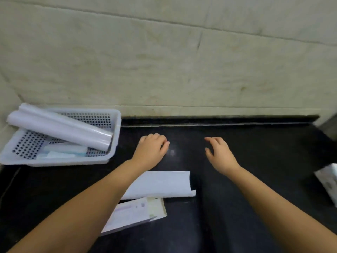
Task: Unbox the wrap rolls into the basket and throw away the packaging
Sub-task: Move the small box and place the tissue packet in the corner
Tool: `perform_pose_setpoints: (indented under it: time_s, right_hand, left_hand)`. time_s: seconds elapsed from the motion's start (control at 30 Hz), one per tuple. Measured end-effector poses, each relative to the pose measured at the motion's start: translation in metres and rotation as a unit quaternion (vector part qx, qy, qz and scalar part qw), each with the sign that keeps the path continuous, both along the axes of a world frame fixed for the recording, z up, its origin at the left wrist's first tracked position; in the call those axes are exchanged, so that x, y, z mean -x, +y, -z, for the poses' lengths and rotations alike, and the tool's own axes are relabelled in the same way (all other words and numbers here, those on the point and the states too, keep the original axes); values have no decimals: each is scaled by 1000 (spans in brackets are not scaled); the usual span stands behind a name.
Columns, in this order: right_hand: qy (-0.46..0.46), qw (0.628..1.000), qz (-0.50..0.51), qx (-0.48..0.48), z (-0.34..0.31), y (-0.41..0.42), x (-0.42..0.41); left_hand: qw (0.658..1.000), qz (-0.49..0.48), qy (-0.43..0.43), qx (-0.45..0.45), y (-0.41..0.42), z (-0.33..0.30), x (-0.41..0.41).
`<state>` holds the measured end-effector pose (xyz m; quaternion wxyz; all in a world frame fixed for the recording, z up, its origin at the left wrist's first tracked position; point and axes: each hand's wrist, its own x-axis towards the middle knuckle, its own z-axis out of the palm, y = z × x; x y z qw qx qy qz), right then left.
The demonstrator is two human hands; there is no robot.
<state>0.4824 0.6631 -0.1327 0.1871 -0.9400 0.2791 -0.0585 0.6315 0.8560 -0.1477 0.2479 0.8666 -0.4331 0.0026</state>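
Basket (116,125): white, perforated, far left on the dark counter (237,198), hard against the wall.
Wrap rolls (60,127): two, lying diagonally in the basket, upper ends riding over the back-left rim; could roll or tip out if the basket gets nudged.
Small packet (62,152): pale, flat on the basket floor; contents unclear.
Left hand (151,148): empty, fingers curled loosely down, hovering just right of the basket.
Packaging (158,185): white sheet with a flattened box (135,214) beside it, near edge of counter, partly under the left forearm; likely next for the bin. Light card, so a careless sweep of the arm could push it off the edge.
Right hand (220,154): empty, fingers spread, apart from everything.
Another box (328,181): far right, cut off by the frame; possibly unopened, cannot tell.
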Motion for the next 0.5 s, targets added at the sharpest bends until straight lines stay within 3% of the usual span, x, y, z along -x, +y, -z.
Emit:
perform_pose_setpoints:
  time_s: [0.23,0.5]
  right_hand:
    - [10,988,155,-6,3,-102,165]
    - [22,965,259,-12,6,-243,319]
  left_hand:
    - [979,198,-19,-49,-138,-3,115]
    - [958,264,21,-108,-292,21,259]
